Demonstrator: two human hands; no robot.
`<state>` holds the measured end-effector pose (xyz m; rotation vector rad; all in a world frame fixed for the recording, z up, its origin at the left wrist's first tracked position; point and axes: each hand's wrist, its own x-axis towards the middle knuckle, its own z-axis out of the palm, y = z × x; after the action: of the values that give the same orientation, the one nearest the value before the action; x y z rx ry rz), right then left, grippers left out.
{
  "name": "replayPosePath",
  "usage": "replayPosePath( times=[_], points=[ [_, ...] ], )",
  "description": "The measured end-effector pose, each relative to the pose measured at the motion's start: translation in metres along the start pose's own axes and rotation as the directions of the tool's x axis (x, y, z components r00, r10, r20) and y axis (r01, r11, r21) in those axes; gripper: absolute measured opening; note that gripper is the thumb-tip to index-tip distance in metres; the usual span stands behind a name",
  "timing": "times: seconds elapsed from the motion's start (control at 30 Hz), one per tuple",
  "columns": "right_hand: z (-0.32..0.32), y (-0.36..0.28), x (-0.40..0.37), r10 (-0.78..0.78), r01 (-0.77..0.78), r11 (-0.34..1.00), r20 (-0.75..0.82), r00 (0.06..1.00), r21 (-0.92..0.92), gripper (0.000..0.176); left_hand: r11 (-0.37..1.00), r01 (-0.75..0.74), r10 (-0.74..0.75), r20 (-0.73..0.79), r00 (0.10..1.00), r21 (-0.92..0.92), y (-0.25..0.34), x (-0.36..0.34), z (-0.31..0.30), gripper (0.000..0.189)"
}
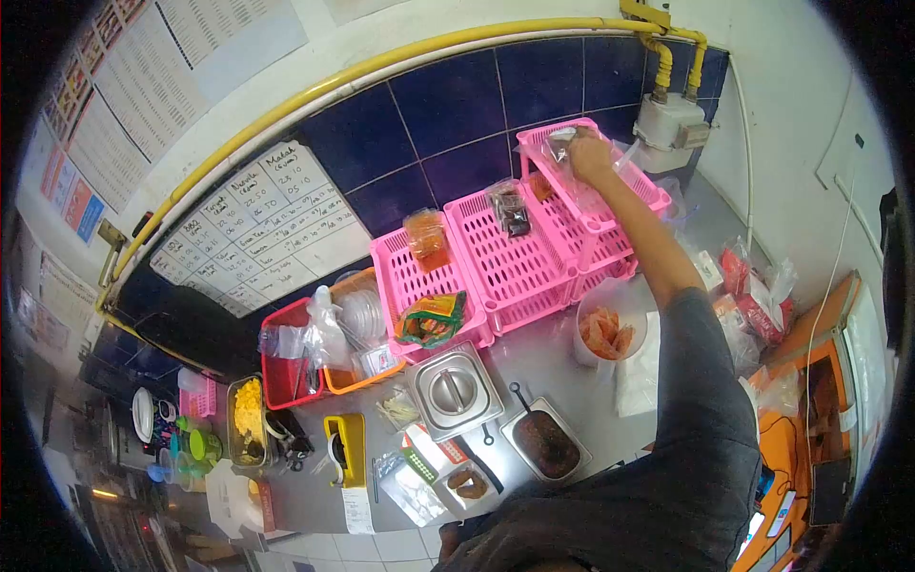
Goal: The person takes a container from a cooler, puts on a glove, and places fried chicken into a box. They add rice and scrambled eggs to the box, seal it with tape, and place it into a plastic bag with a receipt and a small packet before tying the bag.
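My right hand (589, 157) reaches into the top pink basket (610, 212) at the back right. Its fingers are bent down at a clear plastic packet (560, 145) there; the fingertips are hidden, so a grip on it cannot be made out. Lower pink baskets (515, 262) stand to the left, one with dark packets (511, 210), another with an orange packet (428, 243) and a green-and-orange bag (431, 319). Low in the view, near the steel counter's front edge, a small part of my left hand (449, 540) shows beside my dark shirt, its fingers not discernible.
A clear tub of orange pieces (606, 334), a lidded steel container (454, 391) and a steel tray of dark sauce (545, 444) stand on the counter. Red (286, 389) and orange baskets, a yellow container (351, 448) and a yellow food tray (250, 419) lie further left.
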<state>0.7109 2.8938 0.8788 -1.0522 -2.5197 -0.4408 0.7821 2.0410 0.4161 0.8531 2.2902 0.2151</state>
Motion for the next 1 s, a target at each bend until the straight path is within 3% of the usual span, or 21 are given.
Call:
replayPosePath(
  times=[0.1, 0.17, 0.2, 0.27, 0.53, 0.67, 0.73, 0.77, 0.8, 0.93, 1.0],
  points=[
    [-0.011, -0.005, -0.008, 0.052, -0.051, 0.998, -0.048, 0.997, 0.027, 0.023, 1.0, 0.005, -0.005, 0.002, 1.0, -0.003, -0.001, -0.002, 0.004, 0.027],
    [-0.002, -0.002, -0.008, 0.0, 0.013, 0.998, -0.219, 0.976, 0.057, 0.023, 1.0, 0.005, -0.005, -0.003, 1.0, -0.004, -0.001, 0.0, 0.003, 0.027],
    [0.001, -0.002, -0.006, 0.0, 0.013, 0.998, -0.227, 0.974, 0.056, 0.023, 1.0, 0.007, -0.007, -0.005, 1.0, -0.004, -0.001, 0.002, 0.002, 0.027],
    [0.0, -0.009, -0.004, 0.09, -0.093, 0.996, -0.172, 0.981, -0.008, 0.023, 1.0, 0.009, -0.009, -0.009, 1.0, -0.004, -0.003, 0.003, 0.001, 0.027],
    [0.012, -0.007, 0.0, 0.164, -0.161, 0.986, -0.12, 0.979, 0.038, 0.024, 0.999, 0.033, -0.033, -0.013, 0.999, -0.01, -0.005, -0.009, 0.001, 0.028],
    [-0.033, 0.009, 0.005, 0.202, -0.198, 0.973, -0.032, 0.979, 0.118, 0.027, 0.999, 0.046, -0.046, -0.024, 0.999, -0.022, -0.01, -0.018, -0.001, 0.028],
    [-0.053, 0.048, 0.017, 0.126, -0.133, 0.949, 0.042, 0.991, 0.287, 0.028, 0.998, 0.051, -0.052, -0.026, 0.998, -0.024, -0.012, -0.022, 0.0, 0.028],
    [-0.066, 0.059, 0.012, 0.146, -0.099, 0.753, -0.018, 0.989, 0.65, 0.03, 0.999, 0.049, -0.049, -0.024, 0.998, -0.02, -0.013, -0.025, 0.001, 0.028],
    [-0.077, 0.077, 0.014, 0.005, 0.03, 0.864, -0.067, 0.998, 0.503, 0.032, 0.999, 0.047, -0.047, -0.022, 0.999, -0.017, -0.014, -0.029, 0.003, 0.028],
    [-0.147, 0.081, 0.009, 0.043, -0.046, 0.902, 0.016, 0.999, 0.429, 0.029, 0.997, 0.063, -0.066, -0.055, 0.996, -0.054, -0.024, -0.032, 0.007, 0.031],
    [-0.151, 0.088, 0.008, 0.075, -0.143, 0.947, 0.235, 0.969, 0.287, 0.035, 0.998, 0.059, -0.059, 0.0, 0.998, -0.028, -0.024, -0.025, 0.011, 0.032]
  ],
)
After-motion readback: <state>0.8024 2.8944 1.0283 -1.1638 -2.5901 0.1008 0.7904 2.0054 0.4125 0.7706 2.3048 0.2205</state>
